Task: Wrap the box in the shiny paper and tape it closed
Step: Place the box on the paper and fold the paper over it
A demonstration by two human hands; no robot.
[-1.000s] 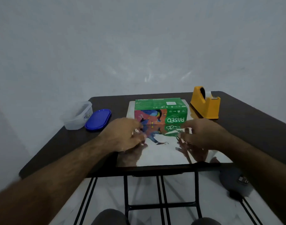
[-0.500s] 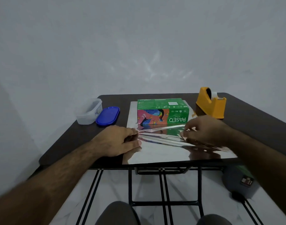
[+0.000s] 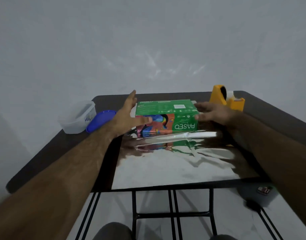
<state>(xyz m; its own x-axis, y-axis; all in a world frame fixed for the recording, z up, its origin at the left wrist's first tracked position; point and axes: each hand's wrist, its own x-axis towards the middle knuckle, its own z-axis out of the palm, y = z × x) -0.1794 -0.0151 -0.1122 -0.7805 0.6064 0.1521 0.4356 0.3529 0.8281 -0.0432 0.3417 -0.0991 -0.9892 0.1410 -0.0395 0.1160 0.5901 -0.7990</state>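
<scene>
Head view shows my left hand [image 3: 127, 116] spread wide at the left end of the box [image 3: 166, 116], thumb across the near face and fingers stretched toward the far side; I cannot tell how firmly it touches. My right hand [image 3: 212, 113] is flat and relaxed at the right end, fingertips at the box's upper corner, holding nothing. The box sits at the frame's centre, on the far part of the shiny paper [image 3: 180, 163], which lies creased on the dark surface [image 3: 62, 153] and runs to its near edge.

Half a second ago both hands were pinching a raised fold of the paper nearer me; now they have let go and reached forward to the box, and the paper lies down with a low ridge just before the box.

At centre left stand a clear tub [image 3: 77, 116] and a blue lid [image 3: 101, 119], the lid partly behind my left forearm. A yellow tape dispenser [image 3: 226, 99] stands at upper right, just beyond my right hand.
</scene>
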